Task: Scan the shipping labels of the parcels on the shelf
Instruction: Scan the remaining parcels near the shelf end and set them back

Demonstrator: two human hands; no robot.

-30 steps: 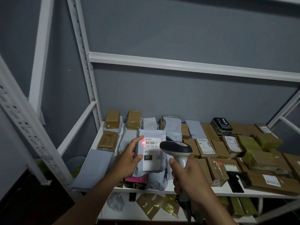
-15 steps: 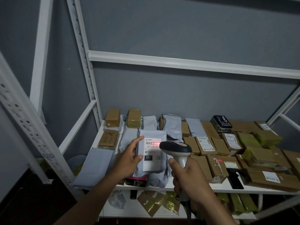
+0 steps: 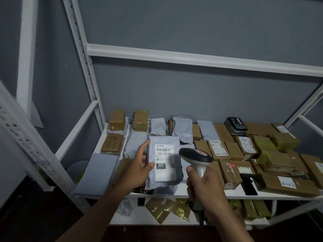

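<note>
Two hands meet at lower centre of the frame: the left hand (image 3: 139, 169) grips a grey mailer (image 3: 164, 159) upright by its left edge, label (image 3: 164, 161) facing the camera; just right, the right hand (image 3: 203, 186) wraps the scanner (image 3: 195, 158) handle, above the white shelf (image 3: 181, 192) crowded with parcels

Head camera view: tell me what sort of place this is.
Probably a parcel sorting or storage room. A white metal rack shelf is crowded with brown cardboard boxes, the left hand holds up a grey plastic mailer with a barcoded label, and the right hand grips a handheld barcode scanner.
</note>
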